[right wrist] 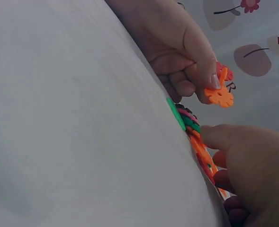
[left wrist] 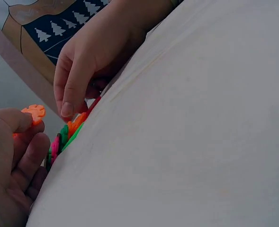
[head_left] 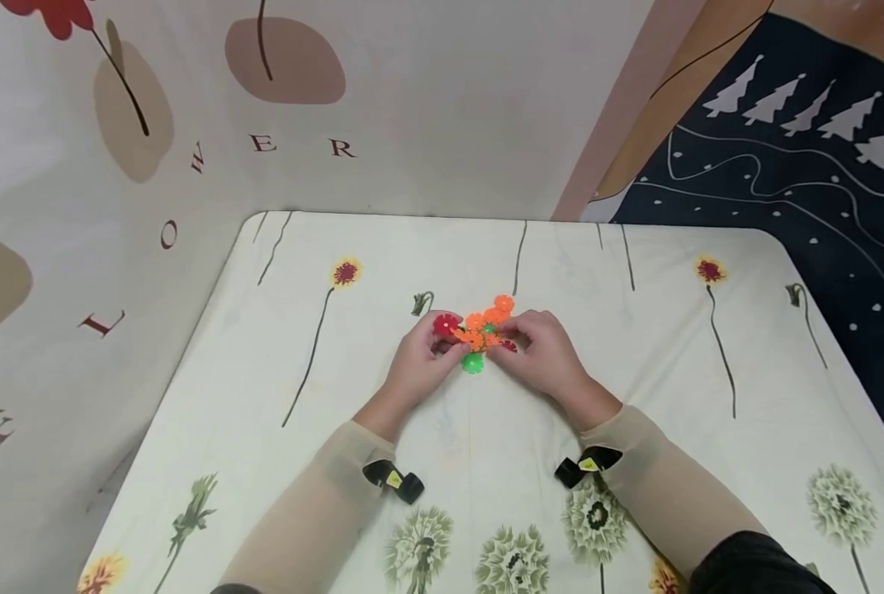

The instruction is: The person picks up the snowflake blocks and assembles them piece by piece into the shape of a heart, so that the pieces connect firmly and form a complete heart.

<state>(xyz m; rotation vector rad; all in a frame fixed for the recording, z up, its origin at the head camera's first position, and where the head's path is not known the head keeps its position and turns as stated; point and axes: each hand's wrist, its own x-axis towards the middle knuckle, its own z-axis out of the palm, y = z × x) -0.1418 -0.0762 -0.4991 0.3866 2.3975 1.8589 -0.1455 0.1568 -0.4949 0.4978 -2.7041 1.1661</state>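
Plastic flowers (head_left: 475, 320) sit bunched mid-width on the bench (head_left: 248, 371), towards its far edge. My left hand (head_left: 421, 356) pinches an orange flower (left wrist: 35, 112); my right hand (head_left: 546, 351) is at the others, grip unclear. Step, I judge: joining flowers; next calls for a steady, square push.

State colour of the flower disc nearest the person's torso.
Bright green flower disc, clearest in the head view.

A white, round-cornered surface (head_left: 442, 256) printed with long-stemmed flowers and pale green dandelion-like heads stands against an off-white backdrop (head_left: 471, 124) bearing dark red letters (head_left: 342, 148) and beige and dusty-pink blobs (head_left: 286, 66), while a navy panel (head_left: 768, 173) with white fir trees (head_left: 772, 103) fills the right, under soft light.
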